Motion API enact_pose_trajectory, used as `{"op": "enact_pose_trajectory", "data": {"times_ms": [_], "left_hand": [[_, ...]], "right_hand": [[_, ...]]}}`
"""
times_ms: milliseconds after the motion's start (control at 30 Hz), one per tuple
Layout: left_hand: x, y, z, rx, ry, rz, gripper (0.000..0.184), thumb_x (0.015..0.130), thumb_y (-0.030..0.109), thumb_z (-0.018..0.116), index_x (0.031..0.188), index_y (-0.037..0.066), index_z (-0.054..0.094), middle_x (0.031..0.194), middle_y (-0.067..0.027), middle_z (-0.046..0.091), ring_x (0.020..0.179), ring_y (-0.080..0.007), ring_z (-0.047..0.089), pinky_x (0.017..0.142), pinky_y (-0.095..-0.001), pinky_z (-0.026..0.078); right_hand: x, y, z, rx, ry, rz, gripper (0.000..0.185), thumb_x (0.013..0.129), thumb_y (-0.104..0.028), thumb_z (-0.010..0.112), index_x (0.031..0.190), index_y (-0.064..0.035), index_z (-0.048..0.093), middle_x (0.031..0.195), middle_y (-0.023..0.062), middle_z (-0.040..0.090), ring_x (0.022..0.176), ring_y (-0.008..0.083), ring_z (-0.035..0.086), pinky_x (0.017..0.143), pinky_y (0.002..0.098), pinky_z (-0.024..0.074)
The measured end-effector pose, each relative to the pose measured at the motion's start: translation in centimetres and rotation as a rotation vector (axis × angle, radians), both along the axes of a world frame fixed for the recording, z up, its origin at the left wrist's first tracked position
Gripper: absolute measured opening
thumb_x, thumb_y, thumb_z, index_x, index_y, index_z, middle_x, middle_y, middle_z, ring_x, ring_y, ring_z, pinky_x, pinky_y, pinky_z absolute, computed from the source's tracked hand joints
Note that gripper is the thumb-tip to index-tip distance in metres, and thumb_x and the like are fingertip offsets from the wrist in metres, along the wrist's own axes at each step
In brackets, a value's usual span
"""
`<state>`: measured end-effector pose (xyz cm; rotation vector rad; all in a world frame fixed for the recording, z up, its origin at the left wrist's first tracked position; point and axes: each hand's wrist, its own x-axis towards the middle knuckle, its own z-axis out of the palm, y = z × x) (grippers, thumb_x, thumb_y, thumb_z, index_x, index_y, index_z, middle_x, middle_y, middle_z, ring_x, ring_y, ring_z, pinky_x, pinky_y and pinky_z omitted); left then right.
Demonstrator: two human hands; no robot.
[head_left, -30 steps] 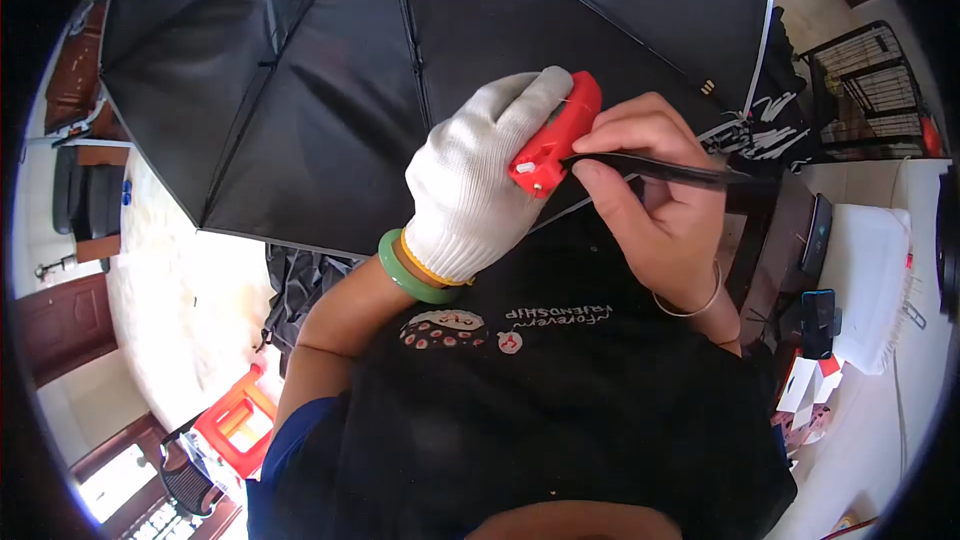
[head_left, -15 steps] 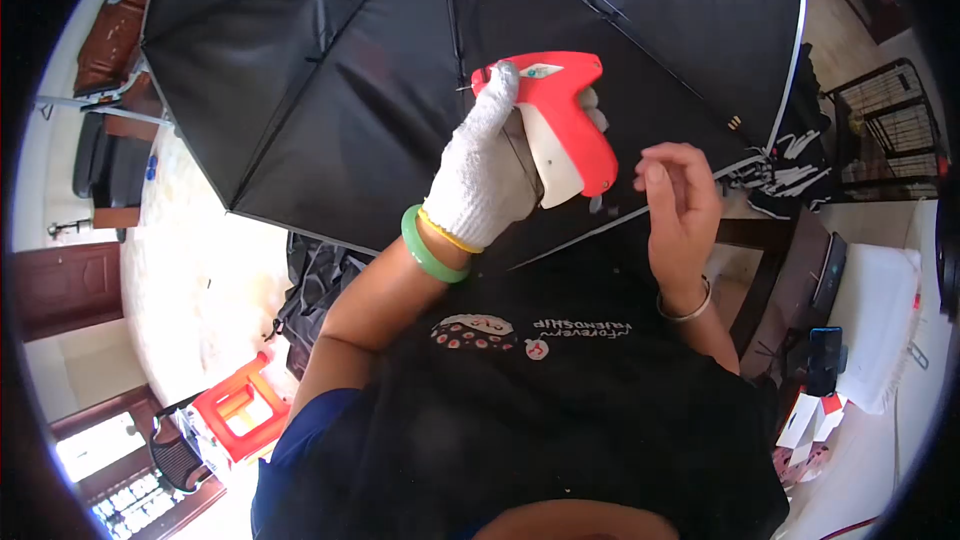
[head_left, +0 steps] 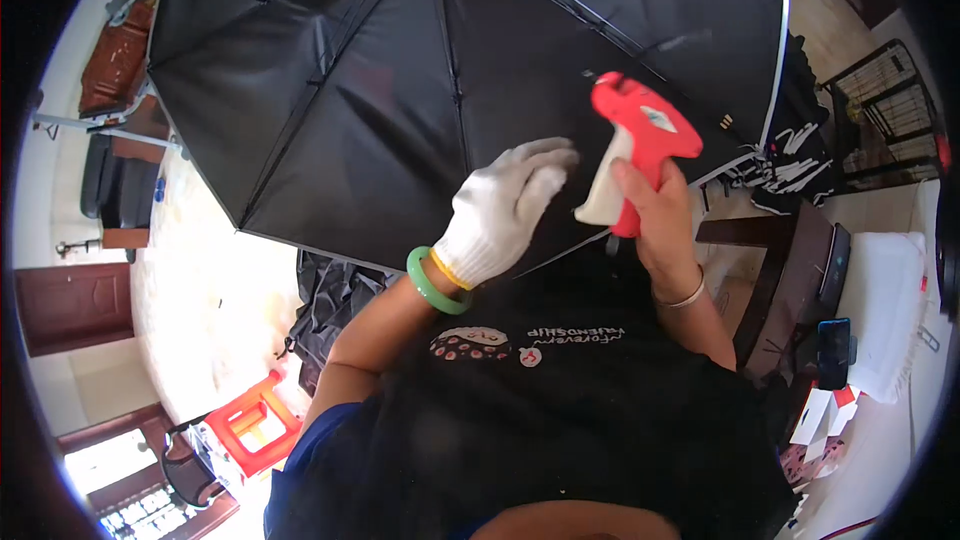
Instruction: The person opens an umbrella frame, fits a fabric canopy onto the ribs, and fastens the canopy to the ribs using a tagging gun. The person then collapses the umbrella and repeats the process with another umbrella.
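Spread wide across the upper view, a black umbrella canopy (head_left: 385, 125), smooth and faintly glossy, creased between thin straight ribs, with a pale border along the right; best kept taut and unsnagged near the tool. Below, a soft black shirt (head_left: 570, 400) with a small printed figure and upside-down lettering. At lower left, a bright red stool (head_left: 268, 458), probably plastic, framed around an open gap. In front of the canopy's lower right part, a red-and-white gun-shaped tool (head_left: 650, 125), hard-looking and rounded, nose up and to the left; contact with the fabric impossible to tell. Near it but apart, the left hand (head_left: 495, 220) in a white knit glove, fingers loosely bent and nothing visibly held; better to leave those fingers well clear of the nose. Clamped around the tool's handle, the bare right hand (head_left: 665, 225), thumb across the near side; sensible to grip firmly there, wrist steady. Round the left wrist, a smooth pale-green bangle (head_left: 424, 286); round the right, a thinner, metallic-looking bracelet (head_left: 686, 300). Just beyond the nose, a narrow dark tip (head_left: 588, 73), too blurred to make out; worth watching closely.
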<state>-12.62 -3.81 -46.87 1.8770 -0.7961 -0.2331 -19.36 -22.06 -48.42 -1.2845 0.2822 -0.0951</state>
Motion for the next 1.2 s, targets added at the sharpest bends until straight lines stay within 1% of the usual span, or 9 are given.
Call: {"op": "enact_pose_trajectory", "data": {"times_ms": [200, 333, 400, 467, 567, 733, 833, 1000, 1200], "left_hand": [[-0.9, -1.0, 0.6, -0.053, 0.236, 0.005, 0.026, 0.097, 0.013, 0.044, 0.113, -0.002, 0.058, 0.099, -0.0187, 0.065, 0.090, -0.0269, 0.065, 0.079, -0.0344, 0.050], [-2.0, -3.7, 1.5, -0.333, -0.133, 0.105, 0.033, 0.101, 0.017, 0.037, 0.118, 0.000, 0.059, 0.110, -0.0192, 0.064, 0.097, -0.0290, 0.065, 0.085, -0.0324, 0.050], [-1.4, -3.1, 0.8, 0.257, -0.132, 0.104, 0.036, 0.103, 0.019, 0.033, 0.128, 0.003, 0.054, 0.105, -0.0152, 0.065, 0.091, -0.0254, 0.065, 0.079, -0.0348, 0.051], [-1.6, -3.5, 1.2, 0.170, -0.307, 0.036, 0.038, 0.103, 0.019, 0.032, 0.134, 0.005, 0.048, 0.098, -0.0070, 0.065, 0.082, -0.0186, 0.063, 0.068, -0.0301, 0.050], [-2.4, -4.6, 1.1, -0.008, 0.393, 0.020, 0.040, 0.102, 0.019, 0.034, 0.140, 0.006, 0.041, 0.100, -0.0007, 0.062, 0.078, -0.0122, 0.059, 0.063, -0.0205, 0.045], [-0.3, -5.6, -2.3, 0.007, 0.573, -0.303, 0.049, 0.103, 0.032, 0.030, 0.143, 0.003, 0.034, 0.121, -0.0093, 0.055, 0.095, -0.0166, 0.059, 0.076, -0.0235, 0.048], [-0.7, -5.8, -0.5, -0.570, 1.034, 0.034, 0.055, 0.102, 0.036, 0.033, 0.143, 0.000, 0.032, 0.136, -0.0150, 0.044, 0.116, -0.0232, 0.052, 0.095, -0.0324, 0.045], [0.2, -2.6, -2.2, -0.429, 0.604, 0.121, 0.057, 0.101, 0.034, 0.037, 0.144, -0.001, 0.029, 0.146, -0.0183, 0.034, 0.127, -0.0285, 0.044, 0.109, -0.0399, 0.034], [6.2, 3.3, -2.0, -0.056, -0.019, 0.467, 0.042, 0.097, 0.033, 0.049, 0.123, 0.002, 0.059, 0.128, -0.0142, 0.057, 0.116, -0.0240, 0.055, 0.101, -0.0335, 0.040]], "right_hand": [[-1.4, -0.8, 1.1, 0.076, -0.165, 0.101, 0.035, 0.088, -0.017, 0.064, 0.119, -0.0011, 0.056, 0.107, 0.0098, 0.065, 0.097, 0.0175, 0.063, 0.087, 0.0328, 0.0508], [-2.9, 0.1, -0.6, 0.199, -0.040, 0.146, 0.035, 0.090, -0.019, 0.061, 0.121, -0.0018, 0.057, 0.109, 0.0110, 0.065, 0.099, 0.0195, 0.063, 0.089, 0.0355, 0.0504], [-3.0, 0.8, -1.5, 0.242, -0.149, 0.184, 0.033, 0.092, -0.017, 0.059, 0.122, -0.0025, 0.057, 0.110, 0.0113, 0.065, 0.103, 0.0195, 0.062, 0.090, 0.0358, 0.0495], [-3.1, 1.0, -1.5, 0.147, -0.148, 0.169, 0.032, 0.094, -0.017, 0.057, 0.122, -0.0019, 0.056, 0.112, 0.0115, 0.065, 0.106, 0.0184, 0.060, 0.092, 0.0359, 0.0485], [-3.4, 1.6, -2.4, 0.185, -0.205, 0.124, 0.034, 0.091, -0.017, 0.064, 0.121, -0.0019, 0.058, 0.108, 0.0072, 0.067, 0.098, 0.0151, 0.063, 0.088, 0.0325, 0.0498], [-8.7, -2.2, 0.9, 0.027, -0.069, -0.117, 0.035, 0.087, -0.011, 0.068, 0.119, -0.0006, 0.058, 0.102, 0.0049, 0.069, 0.089, 0.0131, 0.065, 0.079, 0.0305, 0.0529], [-15.9, -9.0, 3.7, -0.730, -0.061, -0.270, 0.031, 0.082, -0.013, 0.072, 0.111, -0.0045, 0.065, 0.097, 0.0019, 0.068, 0.080, 0.0080, 0.061, 0.071, 0.0259, 0.0511], [-27.1, -17.5, 6.2, -1.318, 0.302, -0.271, 0.032, 0.076, -0.012, 0.071, 0.107, -0.0044, 0.065, 0.094, 0.0126, 0.067, 0.080, 0.0211, 0.065, 0.072, 0.0314, 0.0511], [-22.5, -18.0, 5.7, -1.019, 0.221, -0.479, 0.041, 0.086, -0.006, 0.063, 0.125, 0.0017, 0.053, 0.110, 0.0096, 0.066, 0.094, 0.0195, 0.066, 0.084, 0.0299, 0.0529]]}}
